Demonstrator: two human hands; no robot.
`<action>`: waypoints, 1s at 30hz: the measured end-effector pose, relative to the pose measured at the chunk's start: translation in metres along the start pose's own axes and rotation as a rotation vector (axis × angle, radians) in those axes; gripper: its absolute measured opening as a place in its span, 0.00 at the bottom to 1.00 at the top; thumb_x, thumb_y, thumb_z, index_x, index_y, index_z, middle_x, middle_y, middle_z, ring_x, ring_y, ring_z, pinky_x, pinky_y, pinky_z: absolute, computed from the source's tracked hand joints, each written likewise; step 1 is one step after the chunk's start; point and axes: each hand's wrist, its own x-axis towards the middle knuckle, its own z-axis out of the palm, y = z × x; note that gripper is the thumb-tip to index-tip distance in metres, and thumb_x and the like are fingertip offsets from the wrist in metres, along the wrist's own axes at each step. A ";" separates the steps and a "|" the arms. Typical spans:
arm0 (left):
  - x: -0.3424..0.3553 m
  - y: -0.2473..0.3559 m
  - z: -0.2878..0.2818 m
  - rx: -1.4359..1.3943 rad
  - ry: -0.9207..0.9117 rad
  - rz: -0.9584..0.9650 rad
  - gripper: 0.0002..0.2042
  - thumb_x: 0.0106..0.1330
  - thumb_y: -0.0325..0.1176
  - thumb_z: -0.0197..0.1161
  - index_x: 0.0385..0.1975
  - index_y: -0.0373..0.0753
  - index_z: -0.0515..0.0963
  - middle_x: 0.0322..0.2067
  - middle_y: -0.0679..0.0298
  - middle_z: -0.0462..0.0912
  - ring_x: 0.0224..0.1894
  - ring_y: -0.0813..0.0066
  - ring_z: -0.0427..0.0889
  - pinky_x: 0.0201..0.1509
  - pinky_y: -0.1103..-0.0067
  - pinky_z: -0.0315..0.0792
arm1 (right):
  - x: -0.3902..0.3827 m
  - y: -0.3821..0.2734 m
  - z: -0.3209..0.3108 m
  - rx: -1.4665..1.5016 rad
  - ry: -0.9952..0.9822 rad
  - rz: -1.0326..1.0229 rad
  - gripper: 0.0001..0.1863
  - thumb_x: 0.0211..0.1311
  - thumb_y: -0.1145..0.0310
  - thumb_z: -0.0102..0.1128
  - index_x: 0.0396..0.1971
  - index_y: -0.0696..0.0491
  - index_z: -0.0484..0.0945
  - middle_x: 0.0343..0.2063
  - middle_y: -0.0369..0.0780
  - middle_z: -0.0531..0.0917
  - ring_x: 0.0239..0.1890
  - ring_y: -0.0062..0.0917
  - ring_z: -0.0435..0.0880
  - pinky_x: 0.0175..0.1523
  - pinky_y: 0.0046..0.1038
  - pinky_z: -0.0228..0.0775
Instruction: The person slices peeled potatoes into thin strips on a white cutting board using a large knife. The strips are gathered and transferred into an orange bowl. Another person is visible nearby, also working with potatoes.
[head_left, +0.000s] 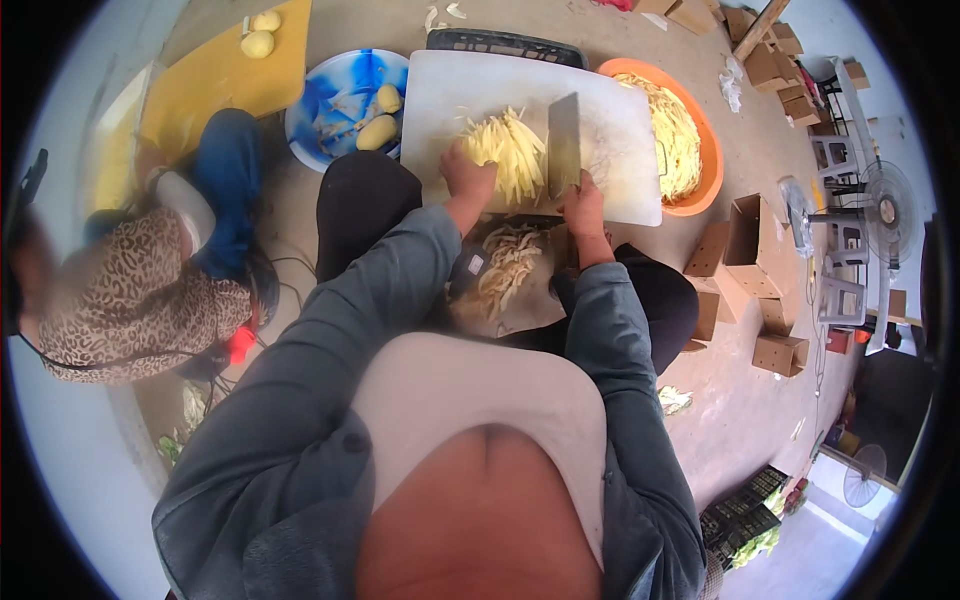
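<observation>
My right hand grips a broad cleaver held upright on a white cutting board. My left hand has curled fingers against the left side of a pile of pale yellow potato strips; whether it holds any is hidden. Right of the board, an orange basin is heaped with similar strips. On the left, a blue-and-white basin contains peeled potatoes. Below the board, peelings lie between my legs.
A co-worker in leopard print sits at left beside a yellow board bearing peeled potatoes. Cables run along the floor near them. Cardboard boxes, stools, standing fans and black crates are at right.
</observation>
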 end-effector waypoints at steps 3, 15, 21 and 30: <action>-0.002 -0.003 0.002 -0.022 0.063 0.025 0.38 0.45 0.38 0.73 0.58 0.36 0.65 0.54 0.46 0.67 0.58 0.45 0.65 0.63 0.59 0.60 | 0.000 0.016 -0.007 0.276 -0.058 0.291 0.13 0.60 0.76 0.48 0.44 0.62 0.73 0.25 0.47 0.80 0.14 0.28 0.80 0.18 0.28 0.71; -0.006 -0.009 0.004 0.005 0.104 0.082 0.39 0.48 0.45 0.72 0.60 0.35 0.65 0.56 0.47 0.68 0.59 0.48 0.65 0.65 0.61 0.60 | -0.010 0.050 0.002 0.102 0.045 0.219 0.14 0.60 0.69 0.57 0.44 0.60 0.74 0.20 0.42 0.79 0.12 0.25 0.76 0.17 0.28 0.68; -0.009 -0.001 0.015 -0.030 0.120 0.100 0.39 0.48 0.45 0.72 0.60 0.35 0.65 0.55 0.48 0.68 0.58 0.47 0.65 0.64 0.61 0.60 | -0.012 0.068 0.030 0.156 -0.015 0.114 0.17 0.58 0.68 0.58 0.45 0.63 0.75 0.24 0.48 0.81 0.21 0.33 0.81 0.28 0.33 0.73; -0.007 -0.004 0.027 -0.109 0.199 0.231 0.39 0.45 0.39 0.76 0.57 0.34 0.64 0.51 0.46 0.69 0.55 0.44 0.66 0.61 0.58 0.61 | -0.023 0.043 0.051 0.164 -0.059 0.007 0.14 0.63 0.70 0.56 0.46 0.60 0.74 0.18 0.37 0.76 0.11 0.21 0.73 0.16 0.25 0.65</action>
